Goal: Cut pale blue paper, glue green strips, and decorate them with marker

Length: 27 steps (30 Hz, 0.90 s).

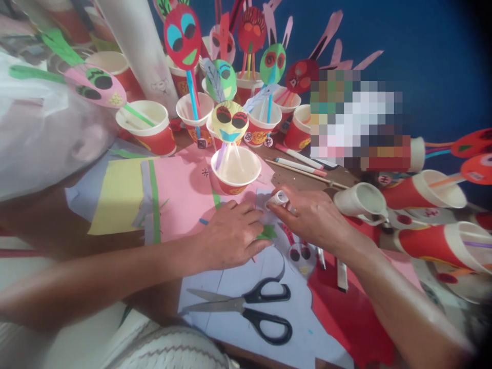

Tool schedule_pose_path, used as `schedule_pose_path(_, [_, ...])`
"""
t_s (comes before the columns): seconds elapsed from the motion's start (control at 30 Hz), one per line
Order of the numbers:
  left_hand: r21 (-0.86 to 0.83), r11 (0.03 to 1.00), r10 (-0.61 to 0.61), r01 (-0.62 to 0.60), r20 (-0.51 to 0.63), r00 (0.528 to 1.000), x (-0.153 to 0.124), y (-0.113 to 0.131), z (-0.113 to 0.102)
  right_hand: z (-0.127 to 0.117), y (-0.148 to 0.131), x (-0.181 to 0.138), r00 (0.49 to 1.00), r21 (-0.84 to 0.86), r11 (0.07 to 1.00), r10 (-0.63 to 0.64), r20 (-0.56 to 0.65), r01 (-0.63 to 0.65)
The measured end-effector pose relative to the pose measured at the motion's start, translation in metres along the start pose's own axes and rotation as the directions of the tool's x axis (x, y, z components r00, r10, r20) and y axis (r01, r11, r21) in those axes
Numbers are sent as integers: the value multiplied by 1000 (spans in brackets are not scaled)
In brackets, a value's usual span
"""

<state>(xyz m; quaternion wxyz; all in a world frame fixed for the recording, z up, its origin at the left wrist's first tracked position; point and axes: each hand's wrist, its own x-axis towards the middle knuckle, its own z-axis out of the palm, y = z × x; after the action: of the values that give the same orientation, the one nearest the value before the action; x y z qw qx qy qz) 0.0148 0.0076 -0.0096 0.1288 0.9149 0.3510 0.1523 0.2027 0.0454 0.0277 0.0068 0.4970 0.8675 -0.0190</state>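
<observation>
Head view: where is the white tube (280,198) held?

It is gripped narrowly between the thumb and fingers of the right hand (313,212); its long axis seems to be laid left to right, though much is covered.

And the green paper (268,232)?

It is placed on the near side of the tube, at the fingertips of the left hand (232,236), the nearer of the two. The thumb and fingers are parted around it; whether its edge is pinched cannot be told.

Which containers are seen?

Beyond the left hand an upright paper cup (230,188) is set, with straws (221,156) in it below a yellow face (229,122). Farther left, a green straw (139,115) is held in another cup (156,142). At right, a mug (346,202) is set.
</observation>
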Motion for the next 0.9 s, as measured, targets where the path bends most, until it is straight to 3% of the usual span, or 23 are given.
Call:
schedule_pose_path(0.4, [37,999,31,-30,-13,999,1,-1,1,0,10,-3,1000,21,1000,10,-13,-9])
schedule_pose_path(0.9, [18,1000,16,-16,-11,1000,1,-1,1,1,0,8,1000,45,999,6,18,-7])
